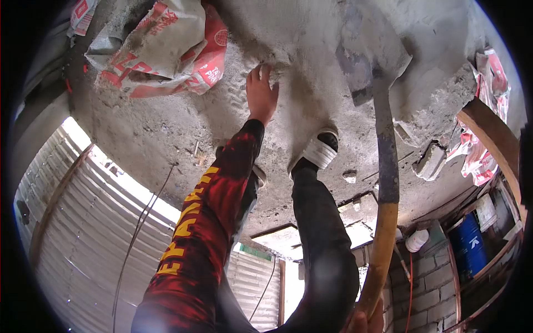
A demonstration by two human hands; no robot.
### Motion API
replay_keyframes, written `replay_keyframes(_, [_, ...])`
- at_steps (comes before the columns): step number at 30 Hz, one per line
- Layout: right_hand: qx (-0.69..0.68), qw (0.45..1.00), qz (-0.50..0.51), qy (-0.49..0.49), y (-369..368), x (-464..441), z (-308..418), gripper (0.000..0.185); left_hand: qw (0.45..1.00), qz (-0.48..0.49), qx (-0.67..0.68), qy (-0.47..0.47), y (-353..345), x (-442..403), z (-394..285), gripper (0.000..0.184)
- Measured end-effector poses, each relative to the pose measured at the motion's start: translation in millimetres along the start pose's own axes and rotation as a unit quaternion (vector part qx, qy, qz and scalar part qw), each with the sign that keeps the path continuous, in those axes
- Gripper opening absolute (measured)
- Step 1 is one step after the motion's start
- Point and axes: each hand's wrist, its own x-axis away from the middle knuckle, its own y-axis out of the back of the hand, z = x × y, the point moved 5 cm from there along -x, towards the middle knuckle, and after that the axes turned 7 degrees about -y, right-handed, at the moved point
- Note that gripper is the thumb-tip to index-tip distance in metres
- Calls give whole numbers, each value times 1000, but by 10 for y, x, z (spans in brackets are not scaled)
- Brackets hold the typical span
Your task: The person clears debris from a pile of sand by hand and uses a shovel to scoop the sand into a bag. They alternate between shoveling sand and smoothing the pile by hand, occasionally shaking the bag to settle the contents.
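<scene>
My left hand (pixel 262 95) reaches down to the dusty floor (pixel 311 89), palm downward and fingers stretched apart, beside a small grey heap at its fingertips. It appears to hold nothing. At the bottom edge, my right hand (pixel 367 322) is wrapped round the wooden handle of a shovel (pixel 384 244). The shovel's metal blade lies far forward on the floor, coated in grey dust. Just left of my left hand is a crumpled white and red printed sack (pixel 166 50). Part of my right hand is cut off by the frame.
My shoe (pixel 315 151) stands between the left hand and the shovel. Rubble and a broken block (pixel 430 162) lie to the right, near another torn sack (pixel 483 150) and a curved wooden piece (pixel 494 139). A corrugated metal wall (pixel 94 222) and a blue drum (pixel 468 244) show lower down.
</scene>
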Motion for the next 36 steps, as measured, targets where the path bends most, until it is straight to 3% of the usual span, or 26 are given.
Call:
replay_keyframes(1, [0, 1000, 1, 1, 0, -5, -2, 74, 996, 7, -82, -35, -44, 5, -32, 50])
replay_keyframes(2, [0, 1000, 2, 2, -1, -16, 7, 75, 992, 102, -56, -48, -208, 5, -23, 66])
replay_keyframes(7, [-9, 1000, 23, -5, 46, -87, -64, 83, 982, 118, -130, -74, -425, 56, -252, 59])
replay_keyframes(10, [-30, 995, 98, 2, 135, -246, -144, 88, 997, 77, -16, 7, 60, 192, -482, 53])
replay_keyframes(12, [-74, 979, 191, 11, 182, -466, -53, 61, 997, 31, 65, 34, 367, 398, -430, 41])
replay_keyframes(13, [-118, 964, 237, 11, 173, -582, 48, 58, 989, 28, 130, 64, 518, 505, -360, 35])
replay_keyframes(15, [-211, 917, 339, 12, 120, -838, 418, 56, 984, 71, 61, 150, 1095, 518, -496, 26])
replay_keyframes(16, [-215, 912, 347, 44, 97, -1027, 531, 55, 986, 66, 60, 142, 1361, 461, -583, 26])
replay_keyframes(17, [-240, 902, 355, 57, 93, -1186, 634, 55, 976, 139, 55, 161, 1524, 422, -634, 33])
replay_keyframes(18, [-234, 901, 360, 59, 94, -1311, 758, 51, 959, 213, 50, 179, 1612, 443, -692, 39])
replay_keyframes(19, [-233, 901, 363, 48, 104, -1402, 865, 47, 960, 214, 50, 171, 1715, 444, -806, 39])
replay_keyframes(21, [-222, 904, 358, 71, 53, -1618, 1087, 45, 993, 87, 81, -22, 1978, 320, -1186, 57])
replay_keyframes(22, [-220, 906, 353, 79, 36, -1707, 1205, 45, 987, 123, 101, -1, 2074, 306, -1225, 71])
replay_keyframes(25, [-232, 908, 339, 81, 41, -1807, 1486, 46, 981, 179, 77, 4, 2554, 469, -1411, 67])
replay_keyframes(27, [-141, 932, 305, 138, 34, -1764, 1709, 45, 976, 196, 14, -97, 3025, 791, -1513, 62])
replay_keyframes(29, [-131, 943, 271, 141, -26, -1743, 1834, 44, 949, 302, 92, -6, 3548, 1091, -1654, 56])
replay_keyframes(30, [-125, 955, 232, 137, -64, -1764, 1875, 44, 940, 331, 85, -13, 3719, 1348, -1557, 54])
replay_keyframes(34, [-104, 961, 230, 110, -246, -1749, 1901, 38, 901, 424, 96, 2, 4195, 2273, -1318, 50])
replay_keyframes(36, [-103, 963, 219, 121, -311, -1742, 1950, 38, 883, 457, 99, -46, 4203, 2465, -1279, 48])
